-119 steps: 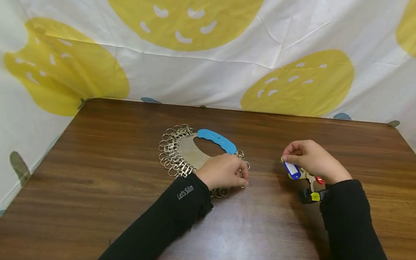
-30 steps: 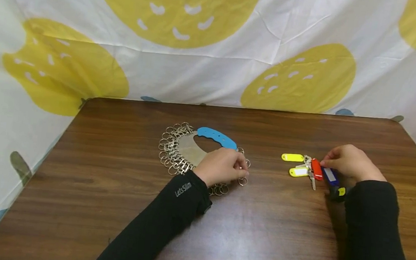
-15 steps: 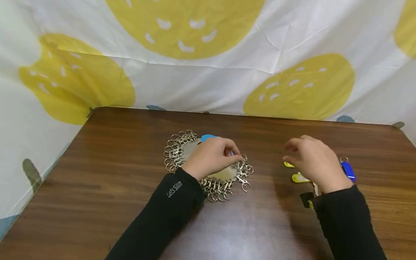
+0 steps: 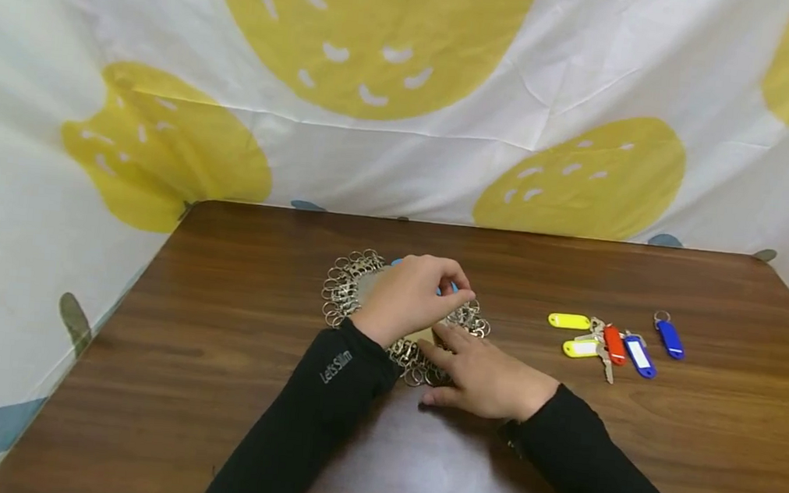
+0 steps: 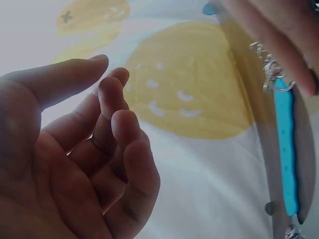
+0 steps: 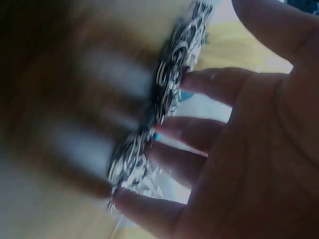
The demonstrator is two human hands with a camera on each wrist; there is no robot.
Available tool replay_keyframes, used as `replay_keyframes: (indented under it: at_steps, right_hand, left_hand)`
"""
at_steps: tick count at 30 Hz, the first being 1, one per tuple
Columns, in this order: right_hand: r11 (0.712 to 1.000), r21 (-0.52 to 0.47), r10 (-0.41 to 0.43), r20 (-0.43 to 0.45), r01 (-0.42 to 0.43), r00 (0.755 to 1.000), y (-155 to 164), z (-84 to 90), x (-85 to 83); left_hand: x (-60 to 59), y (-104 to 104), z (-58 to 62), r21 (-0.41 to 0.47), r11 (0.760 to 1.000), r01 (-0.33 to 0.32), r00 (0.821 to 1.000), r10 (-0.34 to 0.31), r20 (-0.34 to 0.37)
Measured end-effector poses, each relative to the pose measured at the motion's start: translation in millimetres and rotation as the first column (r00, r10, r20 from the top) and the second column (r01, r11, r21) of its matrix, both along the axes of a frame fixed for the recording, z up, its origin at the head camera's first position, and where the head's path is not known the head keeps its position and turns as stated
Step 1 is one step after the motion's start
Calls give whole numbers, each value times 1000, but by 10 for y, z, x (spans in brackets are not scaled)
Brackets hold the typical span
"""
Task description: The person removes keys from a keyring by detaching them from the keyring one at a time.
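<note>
both hands are on the key organizer (image 4: 363, 283) mid-counter (image 4: 213, 387). left hand (image 4: 407, 295) sits on top, fingers loosely curled with nothing gripped. right hand (image 4: 488, 380) lies flat, fingertips touching the rings at the near edge. tagged keys (image 4: 612, 340) lie well off to the right.

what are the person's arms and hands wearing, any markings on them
Both arms are in long black sleeves that reach the wrists. The left sleeve carries small white lettering near the cuff; the right sleeve shows no marking in the head view. The left hand and right hand are bare: no gloves, and no rings or watch visible.
</note>
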State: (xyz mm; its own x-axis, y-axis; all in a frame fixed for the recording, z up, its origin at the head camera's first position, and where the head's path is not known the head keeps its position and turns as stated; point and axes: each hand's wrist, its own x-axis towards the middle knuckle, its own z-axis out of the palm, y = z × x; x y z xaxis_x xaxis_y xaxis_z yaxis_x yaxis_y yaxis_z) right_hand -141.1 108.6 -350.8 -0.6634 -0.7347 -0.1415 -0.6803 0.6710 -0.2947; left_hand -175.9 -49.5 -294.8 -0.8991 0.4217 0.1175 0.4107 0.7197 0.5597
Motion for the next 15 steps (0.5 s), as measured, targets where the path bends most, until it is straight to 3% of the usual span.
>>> replay_keyframes:
  at_steps: [4, 9, 15]
  right_hand:
    - [1000, 8, -26, 93, 25, 995, 89, 24, -55]
    - [999, -5, -52, 228, 54, 972, 227, 82, -128]
    - [995, 11, -98, 275, 99, 956, 387, 92, -208]
  left_hand:
    - [19, 11, 43, 3, 1000, -13, 1000, 13, -10]
    - [24, 32, 35, -18, 1000, -10, 1000, 11, 13]
    - [18, 45, -20, -18, 1000, -4, 1000, 5, 29]
